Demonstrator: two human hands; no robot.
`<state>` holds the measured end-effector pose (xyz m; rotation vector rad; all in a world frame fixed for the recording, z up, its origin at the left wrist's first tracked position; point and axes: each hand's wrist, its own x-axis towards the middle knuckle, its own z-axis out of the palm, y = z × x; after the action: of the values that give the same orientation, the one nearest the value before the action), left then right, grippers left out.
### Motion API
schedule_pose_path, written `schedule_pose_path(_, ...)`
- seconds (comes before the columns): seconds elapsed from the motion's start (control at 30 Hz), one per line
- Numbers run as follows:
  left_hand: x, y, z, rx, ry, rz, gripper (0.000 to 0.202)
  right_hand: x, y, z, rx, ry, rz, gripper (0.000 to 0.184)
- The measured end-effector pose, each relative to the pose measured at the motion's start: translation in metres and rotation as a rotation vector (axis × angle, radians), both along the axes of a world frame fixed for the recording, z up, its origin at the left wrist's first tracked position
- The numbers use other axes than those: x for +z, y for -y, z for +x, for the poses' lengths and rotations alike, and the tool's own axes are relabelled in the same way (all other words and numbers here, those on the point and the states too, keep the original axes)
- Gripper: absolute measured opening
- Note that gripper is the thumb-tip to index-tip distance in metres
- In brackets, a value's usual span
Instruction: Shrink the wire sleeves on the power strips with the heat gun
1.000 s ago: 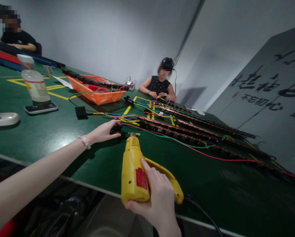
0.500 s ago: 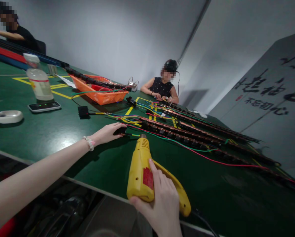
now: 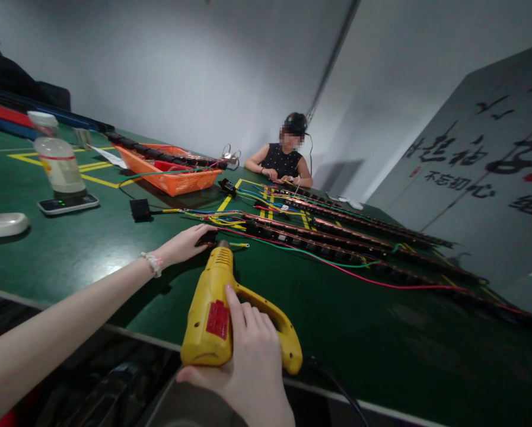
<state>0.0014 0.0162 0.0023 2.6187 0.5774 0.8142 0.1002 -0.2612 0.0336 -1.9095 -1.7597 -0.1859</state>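
Note:
My right hand is wrapped round the yellow heat gun, which has a red label on its side. The gun's metal nozzle points away from me, close to my left hand. That hand is closed on a small black connector, partly hidden by the fingers. From behind the nozzle a short yellow-and-green wire sticks out to the right and ends in a metal terminal. Beyond my left hand lies another black connector, joined by coloured wires to the long dark strips with copper-coloured lines.
An orange basket holding wired strips stands further back. To the left are a bottle, a phone and a white case. A co-worker sits across the green table. The gun's cord crosses the near edge.
The heat gun has moved left with my right hand, its nozzle now nearer the black connector. More of the short wire and its terminal shows. The whole view has shifted slightly.

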Motion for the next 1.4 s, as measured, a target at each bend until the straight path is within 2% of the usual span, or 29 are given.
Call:
schedule_pose_path(0.2, 0.003, 0.001, 0.0, 0.018, -0.043, 0.052, 0.051, 0.002, 0.0, 0.009, 0.013, -0.016, -0.016, 0.109)
schedule_pose_path(0.37, 0.004, 0.001, 0.001, 0.009, -0.054, 0.059, 0.047, 0.002, 0.005, 0.026, 0.034, 0.0, 0.01, 0.108)
schedule_pose_path(0.53, 0.002, -0.005, 0.001, -0.034, -0.019, -0.013, 0.047, -0.005, 0.007, 0.043, -0.049, 0.032, 0.059, 0.11)
schedule_pose_path(0.73, 0.002, -0.007, 0.0, -0.065, -0.006, -0.027, 0.044, -0.012, 0.006, 0.048, -0.094, 0.097, 0.102, 0.109)
schedule_pose_path(0.87, 0.002, -0.005, 0.001, -0.043, -0.016, -0.007, 0.042, -0.01, 0.006, 0.047, -0.075, 0.142, 0.091, 0.111)
schedule_pose_path(1.0, 0.003, -0.002, 0.008, 0.05, -0.069, 0.025, 0.036, -0.004, 0.007, 0.039, -0.117, 0.142, 0.031, 0.111)
schedule_pose_path(1.1, 0.009, 0.002, 0.017, 0.132, -0.191, 0.111, 0.027, -0.003, 0.005, 0.031, -0.141, 0.138, 0.034, 0.111)
schedule_pose_path(1.23, 0.017, 0.013, 0.033, 0.174, -0.303, 0.233, 0.024, -0.006, 0.0, 0.018, -0.217, 0.114, 0.063, 0.111)
schedule_pose_path(1.4, 0.015, 0.019, 0.05, 0.183, -0.266, 0.271, 0.028, -0.006, -0.006, 0.004, -0.21, 0.105, 0.084, 0.114)
